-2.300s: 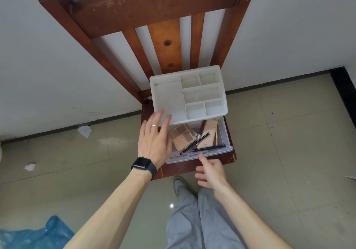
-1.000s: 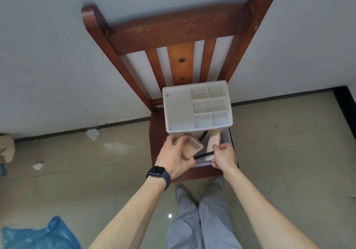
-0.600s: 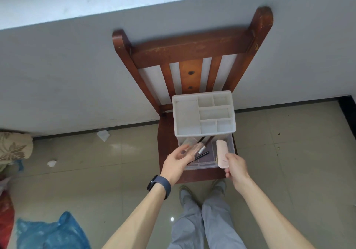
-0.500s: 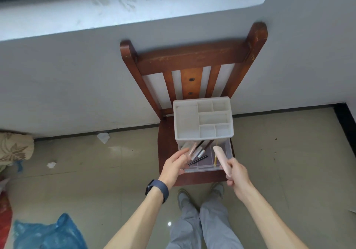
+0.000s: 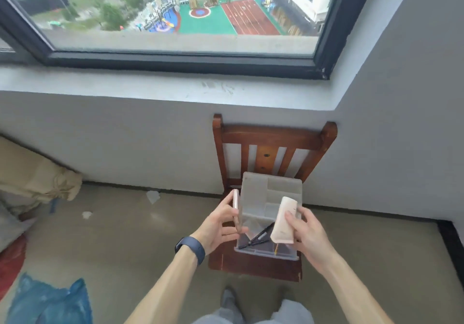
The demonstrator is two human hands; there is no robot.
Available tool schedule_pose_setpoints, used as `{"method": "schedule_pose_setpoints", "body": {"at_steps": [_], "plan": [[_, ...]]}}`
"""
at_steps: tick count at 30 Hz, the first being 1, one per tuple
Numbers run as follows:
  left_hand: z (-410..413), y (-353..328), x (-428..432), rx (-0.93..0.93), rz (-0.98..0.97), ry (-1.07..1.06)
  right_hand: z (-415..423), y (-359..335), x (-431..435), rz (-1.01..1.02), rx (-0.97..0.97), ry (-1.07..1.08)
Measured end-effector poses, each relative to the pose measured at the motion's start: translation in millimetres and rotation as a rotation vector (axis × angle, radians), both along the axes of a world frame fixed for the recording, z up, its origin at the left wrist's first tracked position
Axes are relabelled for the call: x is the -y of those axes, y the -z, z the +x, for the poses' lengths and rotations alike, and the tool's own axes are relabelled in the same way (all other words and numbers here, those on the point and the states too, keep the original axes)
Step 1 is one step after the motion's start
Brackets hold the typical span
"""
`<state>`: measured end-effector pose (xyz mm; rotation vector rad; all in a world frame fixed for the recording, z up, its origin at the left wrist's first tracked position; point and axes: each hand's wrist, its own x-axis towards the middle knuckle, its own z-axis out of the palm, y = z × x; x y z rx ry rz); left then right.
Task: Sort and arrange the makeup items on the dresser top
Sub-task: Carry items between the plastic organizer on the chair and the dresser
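A white divided organizer tray (image 5: 272,193) sits on a clear plastic box (image 5: 266,251) on the seat of a wooden chair (image 5: 273,138). My left hand (image 5: 221,226) grips a flat pink palette (image 5: 236,210) held on edge, just left of the tray. My right hand (image 5: 306,231) holds a beige tube (image 5: 285,221) above the box's right side. Two dark pencils (image 5: 259,236) lie in the open front part of the box.
The chair stands against a grey wall below a window sill (image 5: 175,90). A blue plastic bag (image 5: 50,303) lies on the floor at the lower left, rolled bedding (image 5: 32,178) at the left. My legs are below the chair.
Both hands reached into the box, took the palette and the tube and lifted them out. My view has tilted up, so the window now shows.
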<state>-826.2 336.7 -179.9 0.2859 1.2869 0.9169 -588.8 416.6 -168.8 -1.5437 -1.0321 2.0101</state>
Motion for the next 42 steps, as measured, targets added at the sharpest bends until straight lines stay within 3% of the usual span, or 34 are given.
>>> {"method": "schedule_pose_setpoints", "body": {"at_steps": [3, 9, 16, 23, 28, 36, 42], "plan": [[-5, -12, 11, -0.053, 0.026, -0.134, -13, -13, -12, 0.019, -0.032, -0.178], [21, -19, 85, -0.099, 0.034, -0.644, -42, -27, -8, 0.05, -0.066, -0.562], [106, -52, 223, -0.126, 0.021, -1.251, -68, -47, 65, 0.043, -0.16, -1.054], [246, -105, 414, -0.357, 0.034, -1.794, -79, -95, 246, 0.2, -0.29, -1.667], [394, -129, 534, -0.493, -0.031, -2.117, -19, -132, 413, 0.227, -0.462, -2.009], [632, -151, 696, -0.608, -0.144, -2.44, 157, -156, 652, 0.215, -0.649, -2.289], [754, -168, 790, -0.658, -0.246, -2.608, 265, -180, 802, 0.193, -0.771, -2.459]]}}
